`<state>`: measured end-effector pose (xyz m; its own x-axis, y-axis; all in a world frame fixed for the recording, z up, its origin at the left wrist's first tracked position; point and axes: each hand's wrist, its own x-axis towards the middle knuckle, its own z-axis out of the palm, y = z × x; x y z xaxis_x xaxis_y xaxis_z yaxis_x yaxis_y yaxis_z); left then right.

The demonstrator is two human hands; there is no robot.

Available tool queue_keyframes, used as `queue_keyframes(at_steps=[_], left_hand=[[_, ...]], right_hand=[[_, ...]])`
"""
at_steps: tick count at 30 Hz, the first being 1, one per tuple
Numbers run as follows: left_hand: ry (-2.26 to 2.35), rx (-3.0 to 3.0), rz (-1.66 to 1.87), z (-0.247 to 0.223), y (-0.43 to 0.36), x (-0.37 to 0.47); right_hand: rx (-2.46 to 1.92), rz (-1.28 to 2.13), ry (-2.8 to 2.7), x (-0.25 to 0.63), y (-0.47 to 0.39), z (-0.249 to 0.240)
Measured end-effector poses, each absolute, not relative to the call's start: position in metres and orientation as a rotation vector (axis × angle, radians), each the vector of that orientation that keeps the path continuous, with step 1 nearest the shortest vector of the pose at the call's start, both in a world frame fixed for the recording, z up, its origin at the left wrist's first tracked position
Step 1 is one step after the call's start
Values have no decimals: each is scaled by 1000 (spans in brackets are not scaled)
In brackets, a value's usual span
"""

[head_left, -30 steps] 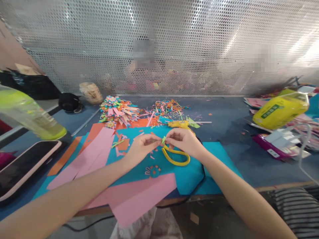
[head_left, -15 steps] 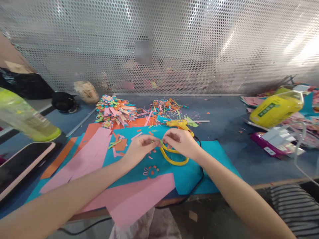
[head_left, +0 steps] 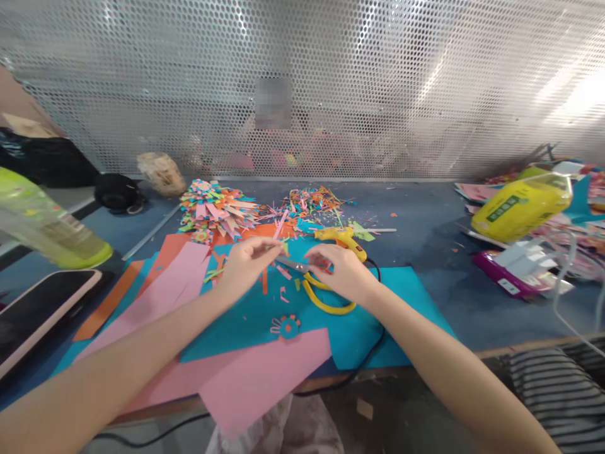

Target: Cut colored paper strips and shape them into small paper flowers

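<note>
My left hand is closed in a pinch above the blue paper; a small green scrap shows by its fingertips, and I cannot tell whether it is held. My right hand has curled fingers over the scissors, whose yellow handles lie partly beneath it. What those fingers hold, if anything, is hidden. The scissors' blades point left, toward my left hand. Below on the blue paper lies a small blue paper disc with orange bits around its edge and a looped pink strip beside it.
Behind my hands are a yellow glue gun, a heap of paper shreds and a fringed multicolour paper piece. Pink sheets overhang the front edge. A phone and green bottle are left; a yellow pack is right.
My hands have drawn apart; the left moved left and slightly up, while the right stayed almost in place. The scissors' blades, covered before, now show between them.
</note>
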<state>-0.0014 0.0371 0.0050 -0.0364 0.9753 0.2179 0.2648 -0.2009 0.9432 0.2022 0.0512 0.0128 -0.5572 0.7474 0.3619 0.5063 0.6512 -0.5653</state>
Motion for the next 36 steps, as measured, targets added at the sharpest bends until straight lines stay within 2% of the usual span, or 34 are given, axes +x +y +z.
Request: queue_keyframes(at_steps=[5,12,18,26,30,36], left_hand=[[1356,1461,1327,-7,51,-9],[1354,1501,1227,-3,41,-3],[1303,1515,1160,2,34,3],[1266,1489,1197,-6,39,0],[1203,1401,1195,-8,36,5],[1081,1188,1152,-10,24,19]], right_hand=[[-790,278,-2609,194,41,11],[-854,-2,-2747,186,33,3],[-914,6,-2710,185,32,-2],[-952,316,-2375,189,35,5],[-859,244,-2092,196,36,13],[-780,102,-2099,196,35,10]])
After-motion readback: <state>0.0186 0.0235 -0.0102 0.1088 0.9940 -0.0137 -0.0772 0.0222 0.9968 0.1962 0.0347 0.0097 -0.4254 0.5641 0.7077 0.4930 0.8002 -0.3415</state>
